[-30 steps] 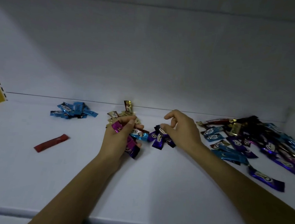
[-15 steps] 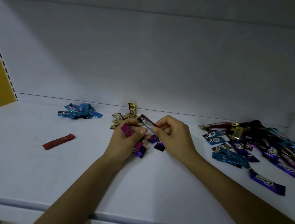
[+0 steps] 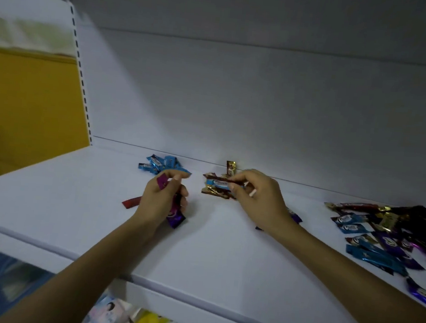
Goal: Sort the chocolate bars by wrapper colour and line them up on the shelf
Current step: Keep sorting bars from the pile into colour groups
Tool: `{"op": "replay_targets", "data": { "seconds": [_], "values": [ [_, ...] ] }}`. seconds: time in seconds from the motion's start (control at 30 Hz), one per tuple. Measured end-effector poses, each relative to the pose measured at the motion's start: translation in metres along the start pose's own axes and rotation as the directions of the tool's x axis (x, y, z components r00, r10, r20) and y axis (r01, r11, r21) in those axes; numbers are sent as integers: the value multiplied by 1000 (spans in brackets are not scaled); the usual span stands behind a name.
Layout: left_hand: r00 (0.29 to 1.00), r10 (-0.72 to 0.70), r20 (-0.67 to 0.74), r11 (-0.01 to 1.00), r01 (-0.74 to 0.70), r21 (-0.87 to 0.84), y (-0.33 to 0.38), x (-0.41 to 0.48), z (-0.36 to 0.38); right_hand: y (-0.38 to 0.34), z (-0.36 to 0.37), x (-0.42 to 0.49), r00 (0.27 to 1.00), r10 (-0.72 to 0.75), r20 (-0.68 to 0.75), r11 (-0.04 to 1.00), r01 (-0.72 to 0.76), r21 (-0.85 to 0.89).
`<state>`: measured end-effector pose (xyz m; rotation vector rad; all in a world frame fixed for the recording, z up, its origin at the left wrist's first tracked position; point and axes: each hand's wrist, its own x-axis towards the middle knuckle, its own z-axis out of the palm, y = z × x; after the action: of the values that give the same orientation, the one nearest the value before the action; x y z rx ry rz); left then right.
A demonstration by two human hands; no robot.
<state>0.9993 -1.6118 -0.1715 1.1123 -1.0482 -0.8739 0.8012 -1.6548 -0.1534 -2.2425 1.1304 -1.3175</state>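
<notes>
While the left hand (image 3: 163,200) grips purple bars (image 3: 175,216), the right hand (image 3: 257,198) pinches a blue bar (image 3: 217,183) by the gold pile (image 3: 213,191). A red bar (image 3: 131,202) peeks out behind the left hand. A blue pile (image 3: 161,166) sits at the back of the shelf (image 3: 73,213), with a mixed heap (image 3: 394,228) on the right.

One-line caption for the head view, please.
Left hand grips purple bars while right hand pinches a blue-and-brown bar over the white shelf, unsorted pile at right.

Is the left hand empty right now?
No, the left hand grips a bunch of purple-wrapped bars, while the right hand pinches a blue-and-brown bar.
</notes>
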Motion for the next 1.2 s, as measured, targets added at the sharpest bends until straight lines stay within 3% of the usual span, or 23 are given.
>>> {"op": "replay_targets", "data": {
  "seconds": [0.1,0.17,0.33,0.47,0.57,0.67,0.8,0.9,1.0,1.1,1.2],
  "values": [
    [982,-2,-190,995,-17,-98,-2,0,-21,-13,37,26,997,-67,-32,998,67,2],
    [969,-60,-240,979,11,-204,-2,0,-27,-17,66,48,993,-118,0,989,118,-91],
    [971,-115,-211,952,48,-301,-3,0,-26,-9,121,87,988,-101,120,915,139,-379],
    [963,-122,-242,935,30,-353,-3,4,-29,-9,142,109,992,-116,41,917,123,-379],
    [966,-109,-234,938,22,-345,-2,4,-27,-16,153,124,976,-215,44,885,213,-414],
    [967,-76,-242,963,8,-269,-1,6,-28,-21,161,134,956,-236,173,799,292,-526],
    [974,-43,-224,988,8,-154,-4,8,-28,-16,171,138,874,7,485,690,347,-636],
    [975,-44,-219,990,14,-137,-5,9,-29,-18,165,141,832,39,553,711,366,-601],
    [976,-46,-214,989,15,-146,-6,9,-30,-27,150,135,852,4,523,783,322,-531],
    [976,-56,-212,977,10,-212,-5,6,-31,-36,134,103,936,-39,351,961,131,-242],
    [963,-95,-251,943,7,-333,-1,5,-30,-46,113,49,968,-30,248,999,22,36]
  ]
}}
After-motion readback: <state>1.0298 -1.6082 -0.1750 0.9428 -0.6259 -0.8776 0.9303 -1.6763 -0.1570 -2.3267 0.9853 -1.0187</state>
